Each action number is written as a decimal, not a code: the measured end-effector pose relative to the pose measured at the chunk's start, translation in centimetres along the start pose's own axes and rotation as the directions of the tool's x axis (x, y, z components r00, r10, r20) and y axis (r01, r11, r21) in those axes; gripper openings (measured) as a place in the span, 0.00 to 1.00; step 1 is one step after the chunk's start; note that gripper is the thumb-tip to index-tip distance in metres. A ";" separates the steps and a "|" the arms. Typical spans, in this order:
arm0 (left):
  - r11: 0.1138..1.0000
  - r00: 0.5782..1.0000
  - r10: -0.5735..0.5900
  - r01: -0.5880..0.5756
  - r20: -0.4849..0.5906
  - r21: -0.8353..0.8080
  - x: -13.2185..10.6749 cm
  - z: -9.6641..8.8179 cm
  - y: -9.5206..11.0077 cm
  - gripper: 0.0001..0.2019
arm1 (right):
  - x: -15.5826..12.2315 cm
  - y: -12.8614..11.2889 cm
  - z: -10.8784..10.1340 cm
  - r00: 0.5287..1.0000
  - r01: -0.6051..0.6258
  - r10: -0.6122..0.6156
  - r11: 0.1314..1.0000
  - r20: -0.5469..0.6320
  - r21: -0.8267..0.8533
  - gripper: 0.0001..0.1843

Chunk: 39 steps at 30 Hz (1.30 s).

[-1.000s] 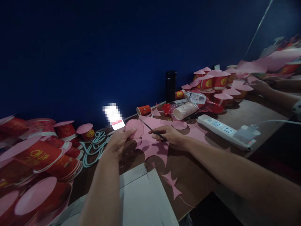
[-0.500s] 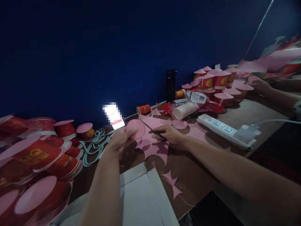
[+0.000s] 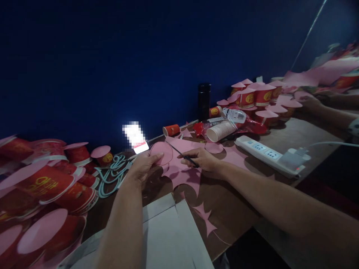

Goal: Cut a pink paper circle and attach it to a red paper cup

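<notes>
My left hand (image 3: 141, 167) pinches a pink paper disc (image 3: 162, 152) at its lower left edge, holding it just above the table. My right hand (image 3: 202, 160) is closed on dark scissors (image 3: 179, 151), whose blades point up-left towards the disc. Under both hands lies a pink paper sheet (image 3: 187, 169) with round holes cut out of it. A second loose pink disc (image 3: 214, 148) lies on the sheet beyond my right hand.
Red paper cups (image 3: 45, 183) capped with pink discs pile up at left; more capped cups (image 3: 260, 96) stand at back right. A white power strip (image 3: 266, 154), a stack of white cups (image 3: 221, 130), a black bottle (image 3: 203, 101), a lit phone (image 3: 135, 137) and another person's arms (image 3: 325, 108) are nearby.
Almost nothing has moved. The pink disc in my left hand has shifted very slightly to the right; the scissors stay where they were.
</notes>
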<state>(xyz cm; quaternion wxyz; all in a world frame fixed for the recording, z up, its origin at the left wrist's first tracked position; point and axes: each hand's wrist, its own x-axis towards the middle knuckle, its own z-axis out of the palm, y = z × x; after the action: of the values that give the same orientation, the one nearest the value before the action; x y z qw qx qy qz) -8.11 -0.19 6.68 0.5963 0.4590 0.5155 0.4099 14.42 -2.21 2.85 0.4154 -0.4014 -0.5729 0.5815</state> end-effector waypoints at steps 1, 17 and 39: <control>1.000 1.000 0.001 -0.001 0.003 -0.002 0.0 0.0 0.0 0.16 | 0.0 0.0 0.0 1.000 0.001 -0.001 1.000 -0.001 -0.009 0.31; 0.999 0.999 0.038 -0.037 -0.027 0.023 0.0 -0.1 0.0 0.18 | 0.1 -0.1 0.1 0.999 0.016 -0.018 0.998 -0.030 -0.060 0.33; 0.995 0.995 0.056 -0.063 -0.087 -0.074 0.5 0.0 -0.1 0.14 | 0.0 0.5 0.4 0.999 -0.005 0.006 1.000 -0.053 0.019 0.30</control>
<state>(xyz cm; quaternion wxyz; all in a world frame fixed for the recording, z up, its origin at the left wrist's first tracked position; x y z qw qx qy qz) -8.08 0.26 6.48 0.5786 0.4331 0.5102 0.4662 14.04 -2.32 2.40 0.4326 -0.4140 -0.5553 0.5772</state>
